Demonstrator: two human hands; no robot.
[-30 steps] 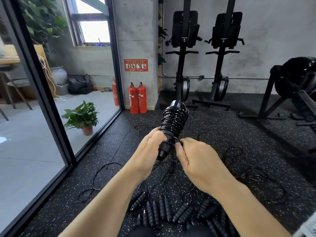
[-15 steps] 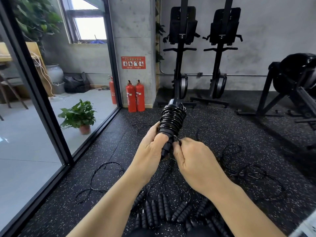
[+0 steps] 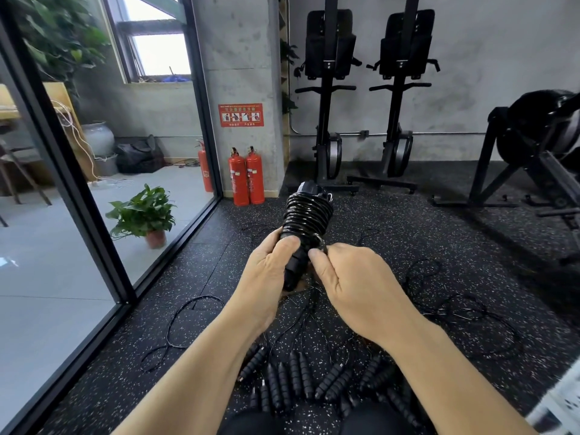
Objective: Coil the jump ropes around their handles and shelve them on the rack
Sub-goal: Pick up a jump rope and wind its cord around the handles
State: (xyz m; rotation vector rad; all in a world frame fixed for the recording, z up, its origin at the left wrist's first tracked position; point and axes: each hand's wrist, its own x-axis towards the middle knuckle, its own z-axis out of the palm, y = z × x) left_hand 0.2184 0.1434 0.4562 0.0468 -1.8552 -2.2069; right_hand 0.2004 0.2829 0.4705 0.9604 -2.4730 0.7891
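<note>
**Holding a wound jump rope above the gym floor**

Black speckled rubber floor (image 3: 408, 233) spreads beneath and all around the coiled jump rope (image 3: 306, 215), which is held up off the ground at the middle of the view. Left of the coil, a dark-framed glass wall (image 3: 78, 183) runs away from the viewer. Beyond the coil and to its left rises a concrete pillar (image 3: 238, 58). Two black upright machines (image 3: 329, 89) stand against the wall beyond it and slightly right. A potted plant (image 3: 142, 211) sits behind the glass, well left of the coil. Two red fire extinguishers (image 3: 246, 175) stand just beyond it to the left.

The left hand (image 3: 270, 271) is directly below the coil, fingers wrapped round the bare lower end of the handles. The right hand (image 3: 354, 277), below and right of the coil, has its fingers curled, thumb and fingertips pinching the cord at the lowest turn.

Below the coil, loose ropes (image 3: 455, 312) trail over the floor, and nearest the viewer lies a row of ribbed black handles (image 3: 298, 375).
</note>
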